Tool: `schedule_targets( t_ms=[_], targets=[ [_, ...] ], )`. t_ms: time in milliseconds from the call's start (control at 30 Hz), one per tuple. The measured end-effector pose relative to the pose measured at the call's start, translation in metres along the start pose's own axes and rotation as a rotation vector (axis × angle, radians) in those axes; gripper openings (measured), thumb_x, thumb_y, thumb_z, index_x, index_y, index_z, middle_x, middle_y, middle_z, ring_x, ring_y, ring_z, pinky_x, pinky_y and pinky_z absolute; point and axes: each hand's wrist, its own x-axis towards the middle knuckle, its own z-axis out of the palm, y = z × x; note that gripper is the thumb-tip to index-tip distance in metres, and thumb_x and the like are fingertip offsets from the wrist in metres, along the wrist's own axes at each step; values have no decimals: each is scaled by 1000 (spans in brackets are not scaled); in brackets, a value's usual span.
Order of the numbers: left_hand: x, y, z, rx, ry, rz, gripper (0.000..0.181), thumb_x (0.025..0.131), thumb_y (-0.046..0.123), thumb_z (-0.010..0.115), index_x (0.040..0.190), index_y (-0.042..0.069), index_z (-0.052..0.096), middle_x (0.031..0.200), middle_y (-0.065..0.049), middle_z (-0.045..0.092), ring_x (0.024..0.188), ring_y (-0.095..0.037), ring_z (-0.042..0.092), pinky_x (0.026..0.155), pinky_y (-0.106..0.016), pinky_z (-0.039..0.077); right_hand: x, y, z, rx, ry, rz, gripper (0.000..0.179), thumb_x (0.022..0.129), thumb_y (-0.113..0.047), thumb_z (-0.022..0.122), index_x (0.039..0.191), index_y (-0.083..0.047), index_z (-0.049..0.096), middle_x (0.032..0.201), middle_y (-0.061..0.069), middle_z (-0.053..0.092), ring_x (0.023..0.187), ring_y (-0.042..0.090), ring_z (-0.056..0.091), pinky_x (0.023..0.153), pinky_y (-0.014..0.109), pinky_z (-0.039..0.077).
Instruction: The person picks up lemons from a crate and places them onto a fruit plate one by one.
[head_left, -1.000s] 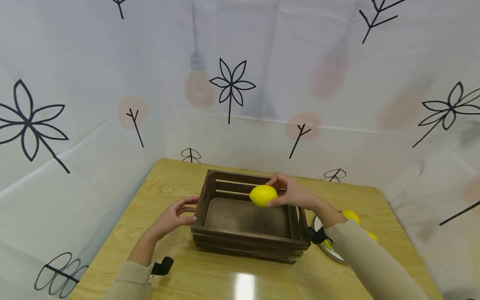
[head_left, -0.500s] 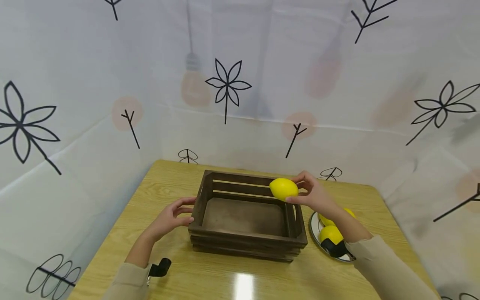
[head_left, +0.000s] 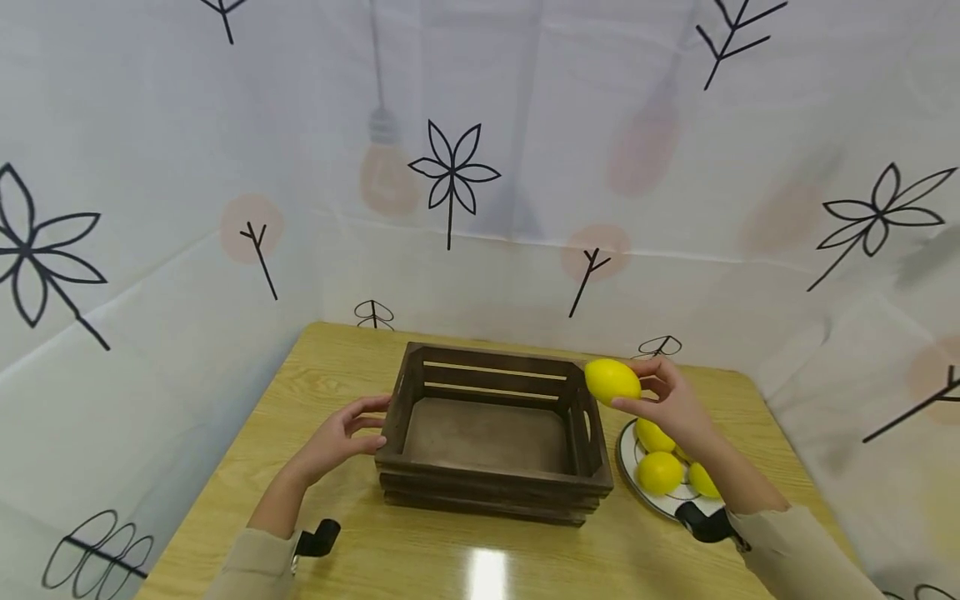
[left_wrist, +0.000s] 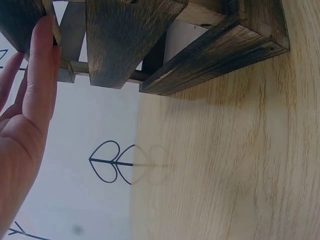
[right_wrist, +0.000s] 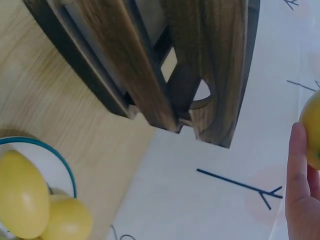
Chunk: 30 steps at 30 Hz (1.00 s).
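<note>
In the head view a dark brown wooden crate (head_left: 487, 492) stands on the table, its inside bare. My right hand (head_left: 670, 406) pinches a yellow lemon (head_left: 611, 381) between thumb and fingers, held up by the crate's right end. The same lemon (right_wrist: 313, 127) shows at the right edge of the right wrist view. My left hand (head_left: 347, 433) rests its extended fingers against the crate's left end. From the left wrist, straight fingers (left_wrist: 37, 75) lie along the slats.
Right of the crate, a white plate (head_left: 628, 467) with a dark rim holds several lemons (head_left: 660, 473). The light wood table (head_left: 420, 550) ends at a white patterned cloth (head_left: 480, 275) behind and at both sides.
My right hand has carried the lemon rightward, from over the crate's inside to its right end. More of the plate and its lemons now shows. My left hand stays at the crate.
</note>
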Motion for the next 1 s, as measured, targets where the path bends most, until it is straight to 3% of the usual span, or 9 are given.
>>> schedule_targets(
  t_ms=[367, 700, 1000],
  targets=[
    [-2, -1, -2, 9, 9, -5, 58, 88, 10, 65, 140, 5, 39, 141, -19, 34, 122, -42, 38, 80, -37, 51, -25, 13, -5, 34, 68, 67, 34, 86, -7, 67, 109, -2, 43, 112, 1, 45, 92, 5, 54, 67, 25, 53],
    [-1, -2, -1, 3, 9, 1, 57, 89, 10, 64, 140, 7, 39, 142, -17, 34, 122, -41, 38, 80, -38, 50, -52, 33, -11, 33, 201, 192, 39, 85, -9, 69, 111, 1, 42, 110, -5, 46, 93, 5, 51, 71, 18, 50],
    [-1, -2, -1, 9, 9, 8, 57, 89, 9, 64, 140, 6, 39, 141, -18, 34, 122, -41, 38, 80, -38, 50, -76, 54, -18, 125, 357, 286, 31, 84, -10, 71, 105, -13, 48, 108, -6, 45, 88, 4, 49, 66, 15, 49]
  ],
)
